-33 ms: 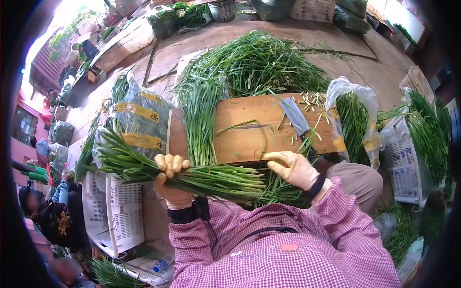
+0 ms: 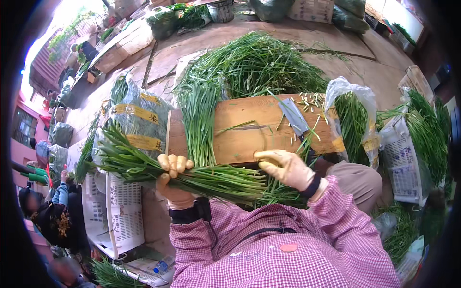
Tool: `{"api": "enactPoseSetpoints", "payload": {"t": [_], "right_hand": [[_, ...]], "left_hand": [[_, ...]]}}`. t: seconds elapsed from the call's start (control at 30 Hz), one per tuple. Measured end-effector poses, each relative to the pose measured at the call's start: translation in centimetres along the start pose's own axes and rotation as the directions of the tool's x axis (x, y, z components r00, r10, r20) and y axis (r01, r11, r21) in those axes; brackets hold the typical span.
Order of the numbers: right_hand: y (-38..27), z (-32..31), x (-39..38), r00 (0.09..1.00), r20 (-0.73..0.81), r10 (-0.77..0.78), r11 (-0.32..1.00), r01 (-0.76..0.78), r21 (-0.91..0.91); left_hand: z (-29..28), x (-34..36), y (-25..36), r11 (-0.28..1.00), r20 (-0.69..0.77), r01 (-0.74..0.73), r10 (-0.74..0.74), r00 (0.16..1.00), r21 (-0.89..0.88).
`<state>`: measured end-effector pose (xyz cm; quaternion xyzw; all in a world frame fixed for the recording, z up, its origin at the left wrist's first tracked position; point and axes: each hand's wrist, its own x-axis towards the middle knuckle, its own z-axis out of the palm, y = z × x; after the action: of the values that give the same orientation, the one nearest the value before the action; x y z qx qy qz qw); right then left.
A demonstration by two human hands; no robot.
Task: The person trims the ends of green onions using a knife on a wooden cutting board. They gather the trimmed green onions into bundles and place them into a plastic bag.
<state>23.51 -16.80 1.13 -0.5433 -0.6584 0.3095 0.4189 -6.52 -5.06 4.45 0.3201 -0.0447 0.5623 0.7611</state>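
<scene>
My left hand (image 2: 174, 174), in a pale glove, is wrapped round a bundle of garlic chives (image 2: 221, 180). The bundle lies crosswise in front of me, leafy tips to the left, pale stalk ends to the right. Just beyond those ends is my gloved right hand (image 2: 287, 168), fingers drawn together at the near edge of the wooden board (image 2: 240, 139); whatever they pinch is too small to make out. A second bunch of chives (image 2: 199, 127) rests on the board's left part. On its right part lies a cleaver (image 2: 294, 116), beside cut stalk ends (image 2: 312, 101).
Behind the board rises a large heap of loose chives (image 2: 259, 65). A clear bag of greens (image 2: 353, 120) stands at its right end, a taped bag (image 2: 139, 115) at its left. White crates (image 2: 126, 206) flank me. Another person (image 2: 55, 211) sits at the far left.
My right hand has shifted slightly left along the board's near edge, its fingers drawn closer together. The left hand and its bundle have barely moved.
</scene>
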Motion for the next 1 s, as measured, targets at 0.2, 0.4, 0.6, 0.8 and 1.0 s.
{"api": "enactPoseSetpoints", "payload": {"t": [0.2, 0.4, 0.6, 0.8, 1.0], "right_hand": [[-5.0, 4.6, 4.4, 0.996, 0.057, -0.064, 0.974, 0.049, 0.223], [-4.1, 4.8, 4.2, 0.997, -0.012, 0.081, 0.944, -0.073, 0.321], [-5.0, 4.2, 4.6, 0.970, 0.121, 0.210, 0.812, -0.242, 0.530], [-6.8, 4.9, 5.0, 0.995, -0.023, 0.099, 0.985, -0.095, 0.142], [-2.8, 2.1, 4.0, 0.989, -0.087, 0.120, 0.958, -0.093, 0.270]], "left_hand": [[1.3, 0.4, -2.5, 0.995, 0.021, 0.096, -0.096, 0.995, 0.020], [0.7, -0.2, -2.9, 0.991, -0.031, 0.110, -0.109, 0.994, 0.070], [0.3, 0.0, -3.8, 0.972, -0.079, 0.154, -0.142, 0.987, 0.176], [0.9, 0.0, -4.6, 0.962, -0.092, 0.200, -0.186, 0.978, 0.188], [0.0, 0.0, -2.7, 0.976, -0.107, 0.134, -0.117, 0.987, 0.170]]}}
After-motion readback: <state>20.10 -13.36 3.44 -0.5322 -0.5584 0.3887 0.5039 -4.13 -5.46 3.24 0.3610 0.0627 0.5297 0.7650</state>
